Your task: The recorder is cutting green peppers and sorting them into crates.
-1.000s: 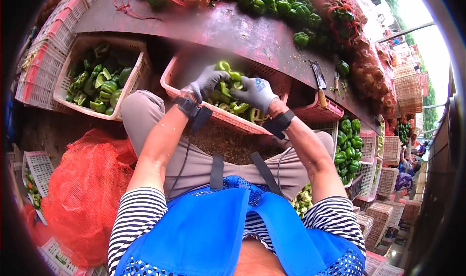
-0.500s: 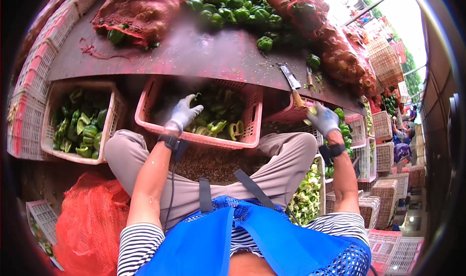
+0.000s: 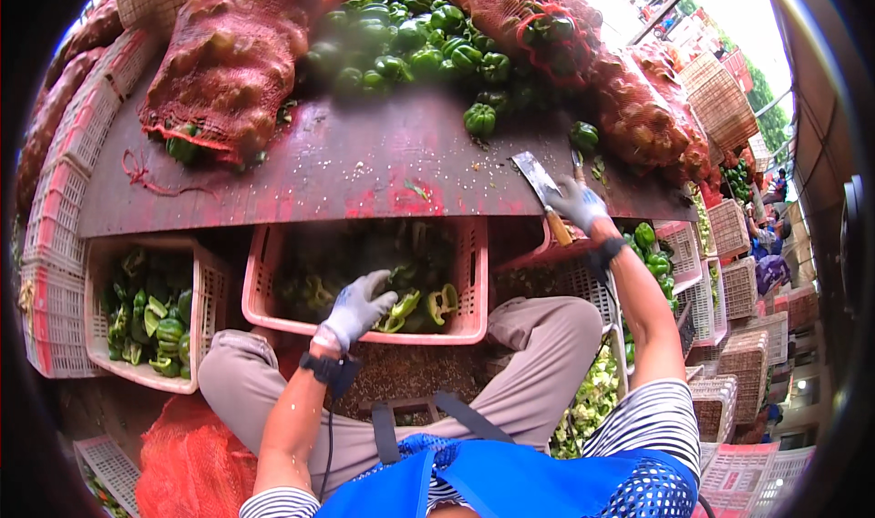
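Note:
My left hand (image 3: 358, 308), in a grey glove, is over the front of a pink crate (image 3: 258, 272) holding cut green peppers (image 3: 441, 305), its fingers apart with nothing visible in them. My right hand (image 3: 576, 206), also gloved, reaches onto the dark work board (image 3: 355, 158), its fingers apart beside a cleaver (image 3: 536, 179) with a wooden handle and a narrow knife (image 3: 577, 160). Whether it touches either tool is unclear. A loose whole pepper (image 3: 583, 137) lies just beyond the knives.
Whole peppers (image 3: 424, 57) are heaped between red mesh sacks (image 3: 219, 71). A white crate of cut peppers (image 3: 196, 331) stands left, a red net bag (image 3: 196, 468) below it. Stacked crates (image 3: 729, 231) and people (image 3: 766, 235) are at the right. Pale scraps (image 3: 592, 390) fill a container by my knee.
A second ago both hands held pepper pieces over the pink crate. They have separated: the left is empty, the right has moved right and up to the knives. The view has shifted upward.

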The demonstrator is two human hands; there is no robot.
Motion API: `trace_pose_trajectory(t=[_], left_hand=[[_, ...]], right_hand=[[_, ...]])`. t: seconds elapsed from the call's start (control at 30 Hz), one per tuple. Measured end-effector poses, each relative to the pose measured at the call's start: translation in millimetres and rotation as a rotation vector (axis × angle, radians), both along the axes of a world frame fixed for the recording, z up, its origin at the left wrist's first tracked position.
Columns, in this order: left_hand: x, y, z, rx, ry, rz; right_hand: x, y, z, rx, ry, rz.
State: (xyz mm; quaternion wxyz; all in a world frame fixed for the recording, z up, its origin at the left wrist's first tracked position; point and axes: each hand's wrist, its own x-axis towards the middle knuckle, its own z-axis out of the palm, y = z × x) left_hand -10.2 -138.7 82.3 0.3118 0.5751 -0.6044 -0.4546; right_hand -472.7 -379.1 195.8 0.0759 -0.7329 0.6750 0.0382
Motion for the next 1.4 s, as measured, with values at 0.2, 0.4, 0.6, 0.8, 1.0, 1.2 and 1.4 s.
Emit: trace_pose_trajectory(t=[0.2, 0.4, 0.6, 0.8, 1.0, 1.2, 1.4], left_hand=[[1, -21, -26, 0.000, -0.048, -0.008], [1, -38, -24, 0.087, -0.171, -0.095], [-6, -44, -22, 0.012, -0.116, -0.091], [-16, -33, 9, 0.031, -0.113, -0.086], [-7, -36, 5, 0.053, -0.130, -0.080], [-5, -43, -6, 0.105, -0.119, -0.068], [1, -33, -8, 0.031, -0.124, -0.006]], right_hand=[[117, -228, -46, -0.091, -0.355, -0.299], [154, -341, -128, -0.219, -0.686, -0.671], [92, -334, -148, -0.181, -1.434, -0.378], [145, -292, -103, 0.071, -0.918, -0.196], [202, -310, -93, -0.065, -0.813, -0.580], [151, -330, -123, 0.316, -1.169, -0.372], [212, -281, -121, 0.147, -1.158, -0.069]])
